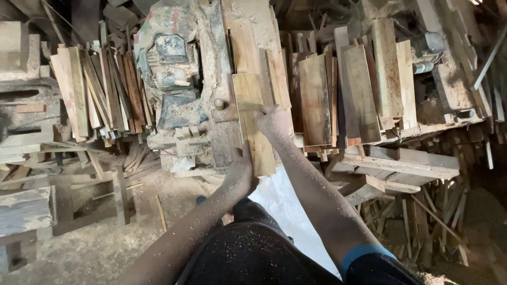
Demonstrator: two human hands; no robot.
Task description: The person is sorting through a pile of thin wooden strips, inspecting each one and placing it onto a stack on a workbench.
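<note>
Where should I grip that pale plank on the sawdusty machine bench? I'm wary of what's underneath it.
Probably as now: left hand at the plank's near end, right hand pressing its right edge midway. It lies flat and lengthwise, so come from the near end, not over the machine bench.

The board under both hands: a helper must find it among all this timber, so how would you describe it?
Start at the sawdust-caked machine bench in the middle. A pale plank lies lengthwise on its near edge, left hand at the near end, right hand pressing its middle. Unlike the darker boards stacked to the right, it alone is held.
</note>
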